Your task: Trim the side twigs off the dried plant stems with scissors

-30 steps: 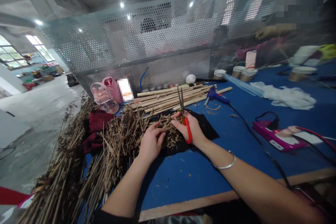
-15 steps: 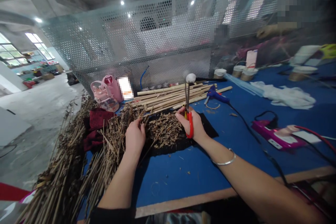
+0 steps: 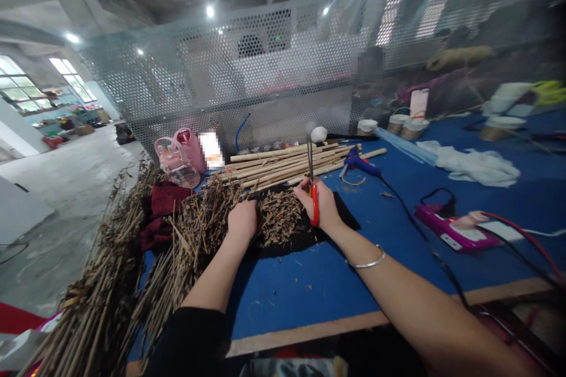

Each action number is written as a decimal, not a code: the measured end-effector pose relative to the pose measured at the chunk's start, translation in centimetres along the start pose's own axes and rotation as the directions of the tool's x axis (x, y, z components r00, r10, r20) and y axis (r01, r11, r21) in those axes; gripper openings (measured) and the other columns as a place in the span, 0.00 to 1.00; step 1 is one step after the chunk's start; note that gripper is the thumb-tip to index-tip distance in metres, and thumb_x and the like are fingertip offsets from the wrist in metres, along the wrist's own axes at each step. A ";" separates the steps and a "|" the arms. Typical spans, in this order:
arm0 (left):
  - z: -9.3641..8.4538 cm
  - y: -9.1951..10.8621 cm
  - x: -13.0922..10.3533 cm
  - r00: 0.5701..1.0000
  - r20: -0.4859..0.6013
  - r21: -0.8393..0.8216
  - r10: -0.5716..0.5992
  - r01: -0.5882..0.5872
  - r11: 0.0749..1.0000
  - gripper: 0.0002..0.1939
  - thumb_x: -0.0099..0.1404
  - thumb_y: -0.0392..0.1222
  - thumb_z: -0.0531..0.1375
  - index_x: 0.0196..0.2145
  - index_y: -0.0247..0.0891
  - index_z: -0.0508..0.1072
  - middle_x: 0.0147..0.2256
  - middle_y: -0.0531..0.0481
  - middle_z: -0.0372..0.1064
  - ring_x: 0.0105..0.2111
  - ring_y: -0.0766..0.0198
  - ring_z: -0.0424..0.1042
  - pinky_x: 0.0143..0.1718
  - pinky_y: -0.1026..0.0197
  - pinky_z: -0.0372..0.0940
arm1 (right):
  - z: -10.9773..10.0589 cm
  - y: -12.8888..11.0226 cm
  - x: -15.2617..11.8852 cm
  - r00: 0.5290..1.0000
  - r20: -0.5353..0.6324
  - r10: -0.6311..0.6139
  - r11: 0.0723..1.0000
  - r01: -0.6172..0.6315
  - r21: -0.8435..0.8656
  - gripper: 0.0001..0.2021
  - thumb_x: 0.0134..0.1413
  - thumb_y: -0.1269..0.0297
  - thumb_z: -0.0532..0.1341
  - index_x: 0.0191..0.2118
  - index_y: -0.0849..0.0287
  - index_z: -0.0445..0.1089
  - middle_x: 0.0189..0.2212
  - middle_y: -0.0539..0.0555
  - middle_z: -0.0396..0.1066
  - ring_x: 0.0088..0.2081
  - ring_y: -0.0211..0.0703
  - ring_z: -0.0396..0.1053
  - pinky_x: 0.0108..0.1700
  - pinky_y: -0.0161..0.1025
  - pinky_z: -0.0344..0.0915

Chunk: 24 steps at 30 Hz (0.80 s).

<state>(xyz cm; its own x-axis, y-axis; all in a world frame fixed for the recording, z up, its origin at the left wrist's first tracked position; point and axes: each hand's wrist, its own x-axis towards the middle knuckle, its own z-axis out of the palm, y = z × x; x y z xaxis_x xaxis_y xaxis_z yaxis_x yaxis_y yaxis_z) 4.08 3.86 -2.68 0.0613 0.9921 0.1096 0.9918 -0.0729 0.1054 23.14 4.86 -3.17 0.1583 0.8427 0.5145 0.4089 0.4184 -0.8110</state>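
The flat blue worktop (image 3: 309, 300) carried dry brown plant stems (image 3: 201, 212) heaped on its left. Beside them, a thin black sheet (image 3: 347, 216) bore short, dry brown plant pieces (image 3: 280, 221). The left hand (image 3: 242, 221) curled between stems and pieces, its grip hidden; the right hand (image 3: 326, 205) gripped red-handled metal scissors (image 3: 315, 206), blades pointing away.

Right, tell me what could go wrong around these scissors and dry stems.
The scissors point upward in the bare right hand, so turning them toward the bare left hand might nick it.

Loose clippings lie on a black sheet; a bump could scatter them.

The blue glue gun's dark cord crosses the table near the right forearm, which might snag it.
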 end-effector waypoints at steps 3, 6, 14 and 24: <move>-0.3 -0.5 0.0 0.996 -0.083 -0.054 -0.018 0.014 0.998 0.13 0.61 0.36 0.49 0.32 0.38 0.73 0.32 0.43 0.71 0.34 0.57 0.70 0.34 0.60 0.62 | -0.1 0.2 0.3 1.000 -0.017 0.014 1.000 -0.014 0.010 0.10 0.44 0.57 0.58 0.29 0.58 0.61 0.23 0.50 0.66 0.25 0.38 0.63 0.32 0.36 0.60; -1.0 -0.8 -0.6 0.962 -0.270 -0.183 0.051 -0.103 0.978 0.13 0.63 0.38 0.49 0.39 0.38 0.72 0.36 0.45 0.71 0.37 0.60 0.70 0.38 0.62 0.62 | -0.1 0.1 0.3 0.999 -0.022 0.030 0.998 -0.028 0.058 0.10 0.43 0.58 0.59 0.29 0.58 0.61 0.23 0.49 0.65 0.25 0.37 0.62 0.32 0.36 0.61; 0.1 0.8 -1.8 0.943 -0.311 -0.202 0.118 -0.187 0.961 0.16 0.64 0.37 0.47 0.44 0.39 0.70 0.37 0.46 0.70 0.37 0.64 0.69 0.41 0.64 0.62 | 0.7 -0.3 -0.4 0.962 0.226 0.156 0.851 -0.247 0.463 0.16 0.40 0.56 0.62 0.34 0.59 0.64 0.22 0.47 0.62 0.21 0.35 0.60 0.24 0.36 0.62; 0.5 0.9 -2.0 0.932 -0.352 -0.431 0.090 -0.247 0.868 0.15 0.64 0.43 0.48 0.38 0.37 0.72 0.38 0.46 0.71 0.38 0.63 0.69 0.43 0.62 0.61 | 1.0 -0.3 -0.4 0.946 0.193 0.261 0.815 -0.323 0.481 0.10 0.42 0.59 0.60 0.25 0.58 0.59 0.15 0.44 0.58 0.16 0.31 0.56 0.18 0.32 0.58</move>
<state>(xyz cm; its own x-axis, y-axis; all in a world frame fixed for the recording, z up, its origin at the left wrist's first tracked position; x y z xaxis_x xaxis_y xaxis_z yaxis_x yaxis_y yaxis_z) 4.86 1.81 -3.26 0.1066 0.8816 0.4598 0.7973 -0.3522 0.4903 22.09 4.74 -3.44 0.0833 0.9716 0.2217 -0.1498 0.2321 -0.9611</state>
